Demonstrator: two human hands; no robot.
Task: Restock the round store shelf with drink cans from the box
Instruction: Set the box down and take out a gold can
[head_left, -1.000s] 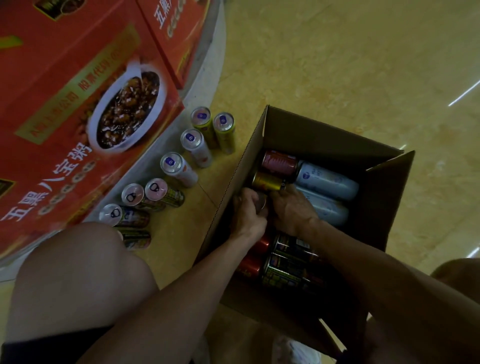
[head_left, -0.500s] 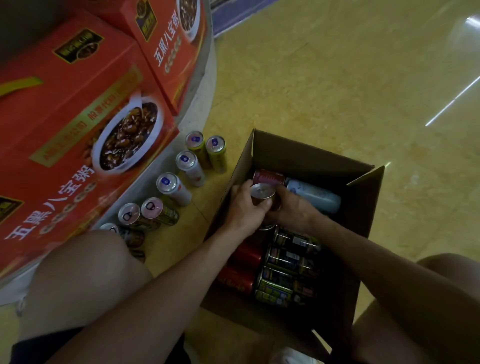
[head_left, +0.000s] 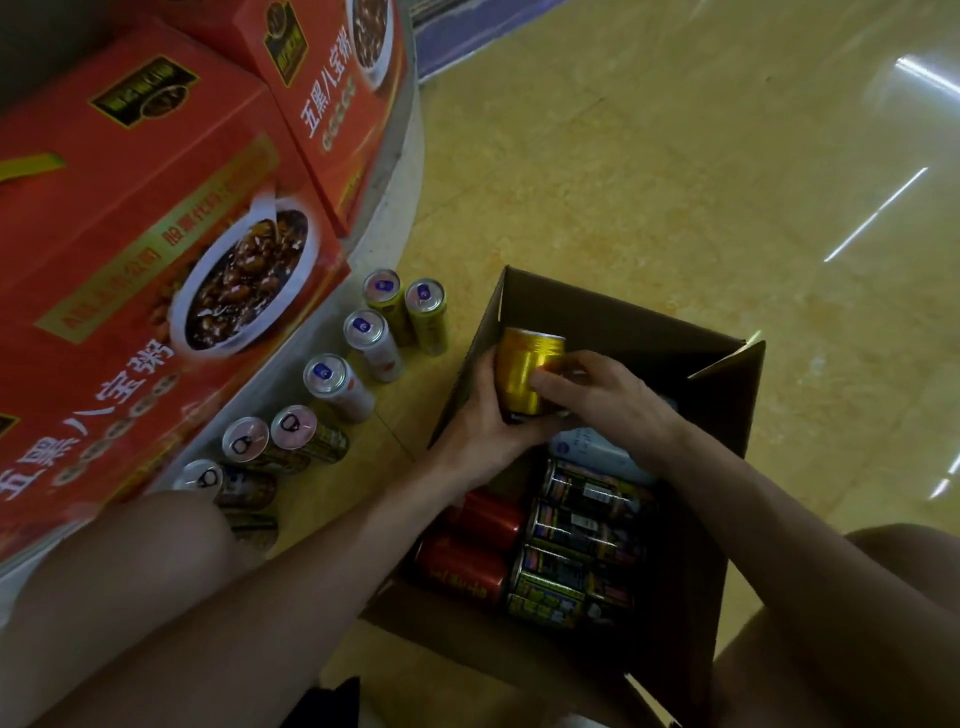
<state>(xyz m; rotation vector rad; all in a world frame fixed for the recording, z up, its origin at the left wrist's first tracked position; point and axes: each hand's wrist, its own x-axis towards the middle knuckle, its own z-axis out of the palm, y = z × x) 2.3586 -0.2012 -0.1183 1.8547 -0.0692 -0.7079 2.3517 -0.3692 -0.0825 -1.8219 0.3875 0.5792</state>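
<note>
Both hands are closed around one gold can (head_left: 524, 369). The left hand (head_left: 483, 415) wraps it from the nine o'clock side, with the palm against its lower end. The right hand (head_left: 608, 400) comes from three o'clock, and its fingers (head_left: 550, 375) curl over the side of the can. So the can sits between the two palms, at the eleven o'clock corner of the open cardboard box (head_left: 727, 415), close to its left wall. It is short and bright gold, with fine ribs across the body. The end that points to twelve o'clock has a narrow rim, but the picture is soft there and I cannot tell which end is the top.

Inside the box more cans lie on their sides. Two red cans (head_left: 467, 571) are at seven o'clock, with dark cans (head_left: 587, 540) carrying yellow and blue labels just beside them on the right. A pale can (head_left: 597, 452) lies under the right wrist.

At ten o'clock from the box, standing cans (head_left: 332, 379) make a curved row on the yellow floor (head_left: 675, 182), along the grey base of the round shelf (head_left: 387, 218). Red cartons (head_left: 130, 234) with a printed bowl of porridge stand on this shelf, between nine and eleven o'clock of the view.
</note>
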